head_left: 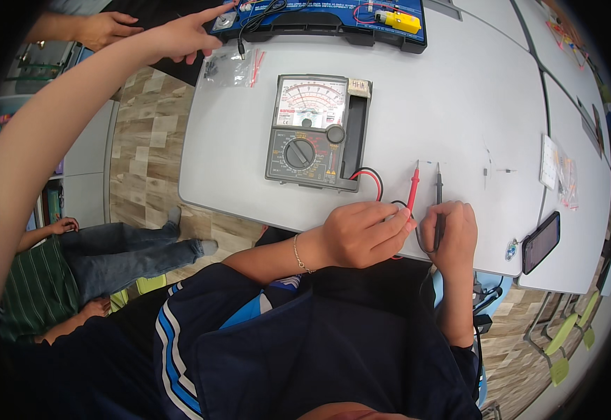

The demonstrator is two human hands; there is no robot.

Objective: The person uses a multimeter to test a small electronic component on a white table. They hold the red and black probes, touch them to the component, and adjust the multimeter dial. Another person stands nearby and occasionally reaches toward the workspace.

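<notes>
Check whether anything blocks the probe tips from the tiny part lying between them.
Nothing visible does. The red probe in the left hand and the black probe in the right hand end either side of the tiny part; contact is too small to make out.

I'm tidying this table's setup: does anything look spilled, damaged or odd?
Nothing stands out: the left hand holds the red probe, the right hand the black probe, and the multimeter shows no visible damage.
</notes>
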